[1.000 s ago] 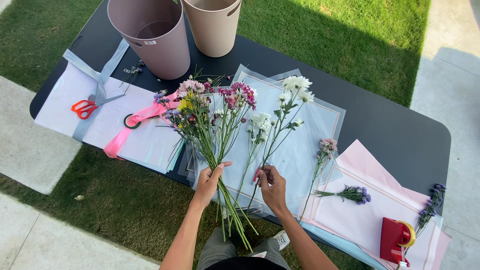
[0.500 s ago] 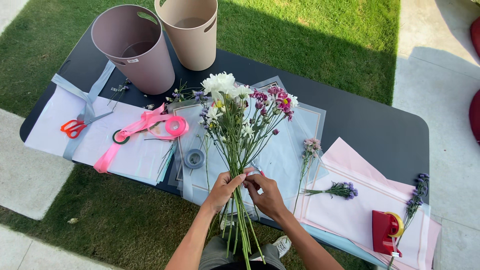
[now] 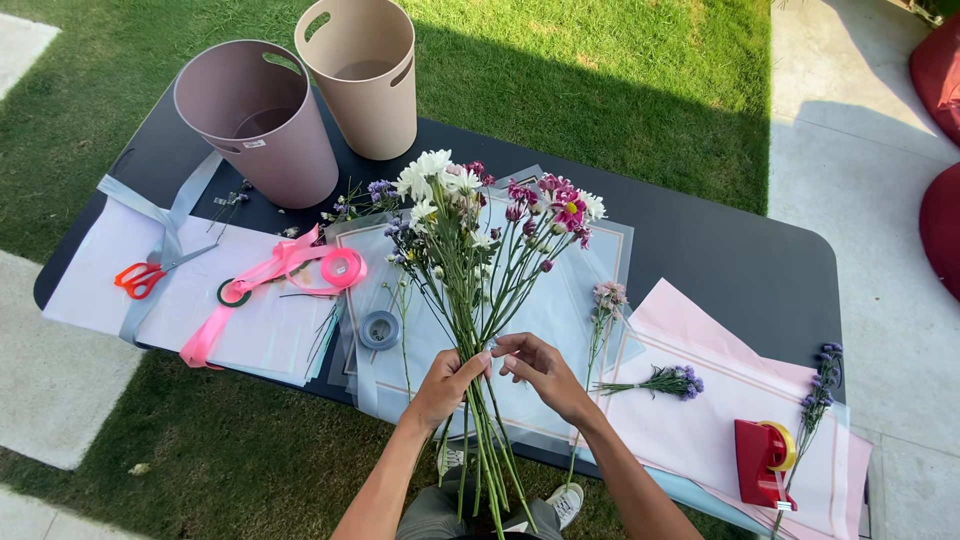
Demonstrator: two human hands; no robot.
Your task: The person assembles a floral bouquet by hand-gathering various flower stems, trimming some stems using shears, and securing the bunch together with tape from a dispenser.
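Your left hand [image 3: 447, 382] wraps the bouquet stems [image 3: 478, 330], hiding where the palm grips them. Stem ends run off the bottom edge. Your forearms are cut off there too. Red cushions [image 3: 940, 150] clipped by the right edge. Bucket [image 3: 262, 118] contents too shadowed to tell.

I see open tabletop [image 3: 720, 260] at upper right of centre, where a hand could pass. At upper left, two buckets [image 3: 262, 120] block the way. Ribbon spools [image 3: 340, 268] and scissors [image 3: 140, 278] clutter the left; the tape dispenser [image 3: 762, 462] crowds the lower right.
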